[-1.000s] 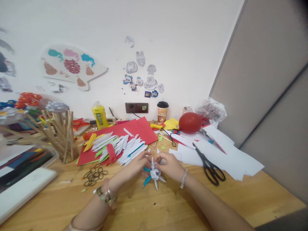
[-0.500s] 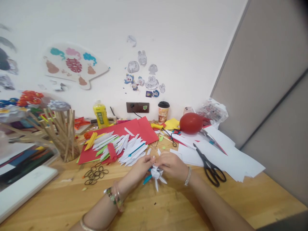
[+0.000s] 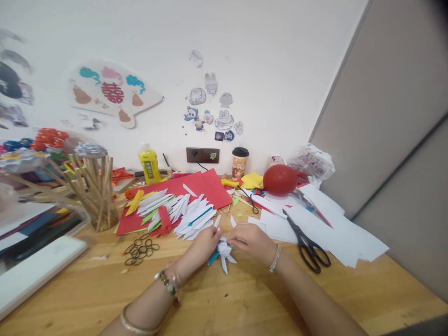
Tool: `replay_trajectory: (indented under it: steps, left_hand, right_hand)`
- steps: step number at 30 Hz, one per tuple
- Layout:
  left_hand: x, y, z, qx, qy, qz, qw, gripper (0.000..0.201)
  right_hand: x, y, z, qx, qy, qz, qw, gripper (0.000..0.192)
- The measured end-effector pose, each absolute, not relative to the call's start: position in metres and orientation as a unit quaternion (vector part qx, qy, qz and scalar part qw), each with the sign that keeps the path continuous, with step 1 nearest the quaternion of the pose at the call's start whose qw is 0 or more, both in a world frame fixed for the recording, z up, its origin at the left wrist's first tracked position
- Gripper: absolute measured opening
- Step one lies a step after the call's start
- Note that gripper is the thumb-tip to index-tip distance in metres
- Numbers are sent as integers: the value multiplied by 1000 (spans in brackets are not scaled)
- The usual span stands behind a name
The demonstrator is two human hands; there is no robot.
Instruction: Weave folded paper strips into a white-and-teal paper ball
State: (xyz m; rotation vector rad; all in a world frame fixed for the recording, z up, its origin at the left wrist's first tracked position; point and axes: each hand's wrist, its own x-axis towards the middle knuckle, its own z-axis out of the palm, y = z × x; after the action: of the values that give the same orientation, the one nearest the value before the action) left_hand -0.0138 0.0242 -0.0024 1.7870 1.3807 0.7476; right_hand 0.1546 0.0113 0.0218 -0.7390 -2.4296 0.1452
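Note:
Above the wooden table [image 3: 210, 303], a spiky folded-paper piece [image 3: 224, 247], mostly white with one blue point, sits between my two hands. My left hand [image 3: 206, 242] is closed on its left side, the fingers partly hidden behind the wrist. My right hand [image 3: 252, 241] is bent into a pinch at the piece's upper right edge; whether it grips a single flap is too small to make out. Just beyond my hands lies a pile of folded white paper strips [image 3: 196, 219], with two loose strips beside it.
Black scissors [image 3: 306, 240] lie right, by white paper sheets [image 3: 336, 233] and a red balloon [image 3: 280, 180]. Left are black rubber bands [image 3: 140, 249], a holder of wooden sticks [image 3: 96, 200] and a white case [image 3: 42, 275]. A yellow-green bottle [image 3: 149, 163] and paper cup [image 3: 240, 163] stand behind.
My right hand has shifted slightly right, away from my left hand, so more of the piece's top shows. The piece has turned a little, and the view has shifted slightly.

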Motion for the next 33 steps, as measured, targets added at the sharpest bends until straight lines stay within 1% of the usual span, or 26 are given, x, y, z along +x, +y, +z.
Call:
replay_trajectory:
  steps: [5,10,16,19,24,27,30,33]
  left_hand:
    - [-15,23,4,712,526,292,363,25]
    - [-14,18,7,701,510,297,401,25]
    - [-14,18,8,691,506,301,420,24]
    - [-14,16,10,677,504,296,448,23]
    - [-14,15,10,684,469,286,480,25]
    - [-14,17,7,696,471,261,475,29]
    - [-14,19,4,708,489,242,449,32]
    - [-15,21,0,708,503,249,428,31]
  right_hand:
    - [155,9,27,-314,-903,59,288,12]
    - [158,10,28,-300,-917,78,252,11]
    - [157,7,28,-331,-905,40,264,18]
    - [157,5,30,-336,-905,32,260,17]
    - [162,7,30,-317,-924,36,211,22]
    - [162,9,27,-315,-931,-2,185,19]
    - [159,10,23,-315,-933,-49,165,17]
    - [157,10,21,-296,-937,-80,169,19]
